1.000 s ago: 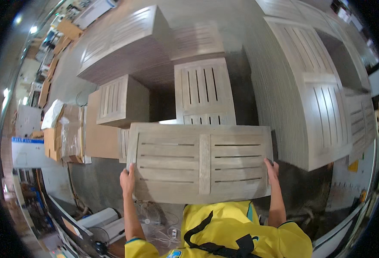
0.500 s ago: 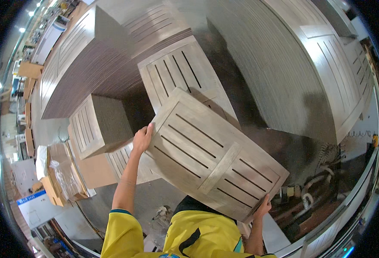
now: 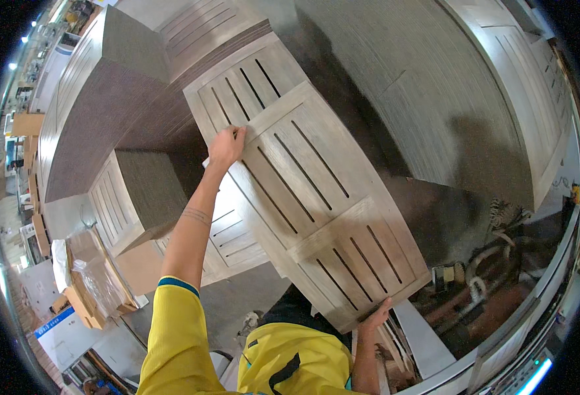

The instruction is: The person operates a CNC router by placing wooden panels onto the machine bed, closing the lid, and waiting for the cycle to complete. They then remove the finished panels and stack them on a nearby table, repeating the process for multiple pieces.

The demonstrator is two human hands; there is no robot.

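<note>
I hold a grey-washed wooden panel with two groups of dark slots and a raised crossbar. It lies slanted, its far end overlapping a similar slotted panel on the pile beyond. My left hand is closed at the panel's far left corner, fingers curled over the edge. At the near right corner, my right hand grips the end edge, its fingers partly hidden beneath.
Tall stacks of the same panels stand at the left and the right. A shorter stack is at the left. Coiled hoses lie at the lower right. A cardboard box with plastic wrap sits at the lower left.
The panel has turned steeper and its far end has moved forward over the panel beyond. My left hand has moved forward with it; my right hand has shifted slightly left.
</note>
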